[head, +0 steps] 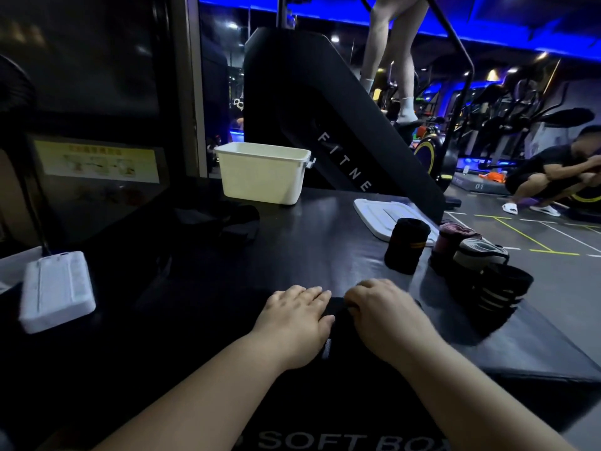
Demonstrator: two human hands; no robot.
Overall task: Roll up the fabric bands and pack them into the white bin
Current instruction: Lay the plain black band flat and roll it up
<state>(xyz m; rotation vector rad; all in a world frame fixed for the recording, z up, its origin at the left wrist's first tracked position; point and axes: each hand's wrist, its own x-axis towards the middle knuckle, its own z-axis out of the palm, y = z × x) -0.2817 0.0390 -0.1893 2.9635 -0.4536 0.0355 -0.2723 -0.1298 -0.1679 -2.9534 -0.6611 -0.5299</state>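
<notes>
A black fabric band (338, 315) lies on the black soft box in front of me, partly rolled at its far end. My left hand (294, 315) rests flat on the band with its fingers straight. My right hand (385, 312) has its fingers curled over the rolled end of the same band. To the right stand several rolled bands: a black one (406, 245), a pink one (450, 240), a beige one (478, 255) and a black striped one (502, 296). The white bin (263, 172) stands at the far side of the box; I cannot see into it.
The bin's white lid (379, 211) lies flat at the right behind the rolls. A white flat device (57, 289) sits at the left edge. A loose dark fabric heap (224, 219) lies near the bin. A stair machine (325, 125) rises behind; a person (553, 177) crouches at far right.
</notes>
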